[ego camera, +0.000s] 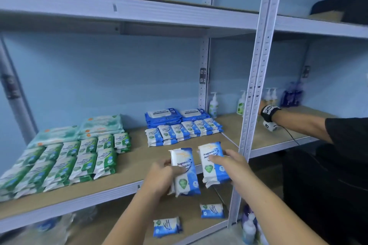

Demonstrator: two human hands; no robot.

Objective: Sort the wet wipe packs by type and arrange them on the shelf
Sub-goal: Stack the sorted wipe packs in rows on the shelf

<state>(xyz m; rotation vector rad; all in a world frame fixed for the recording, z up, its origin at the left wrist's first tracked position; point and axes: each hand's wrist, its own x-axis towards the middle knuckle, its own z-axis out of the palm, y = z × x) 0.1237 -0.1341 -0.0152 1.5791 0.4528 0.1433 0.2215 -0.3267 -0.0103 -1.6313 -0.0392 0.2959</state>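
A pale blue wall backs a grey metal rack with wooden boards, and the middle shelf [135, 165] carries the sorting so far. On its left side lie rows of small green packs [79, 157], with large pale green packs [95, 127] stacked behind them. Well apart from these, toward the right, a row of small blue packs [183, 133] sits in front of large blue packs [175, 115].

The left hand [161, 175] grips a small bundle of blue packs [186, 175], its fingers curled round the bundle's left edge. The right hand [231, 163] is clamped on a second blue bundle [213, 165] just beside the first. Both bundles hover over the front of the shelf, ahead of the small blue row and not yet set down. On the lower shelf [189, 210] two loose blue packs [167, 226] lie apart from each other. In the neighbouring bay another person's arm [298, 123], wearing a black wrist strap, reaches toward some pump bottles [270, 95].

The step in hand looks like placing the blue type. The green side seems filled, while bare board remains in front of the blue row. The next move probably calls for lowering both bundles flat onto that bare strip, squared with the row behind. The packs are soft and slippery, so a stack may slide apart on release. The two loose packs below likely belong there next.
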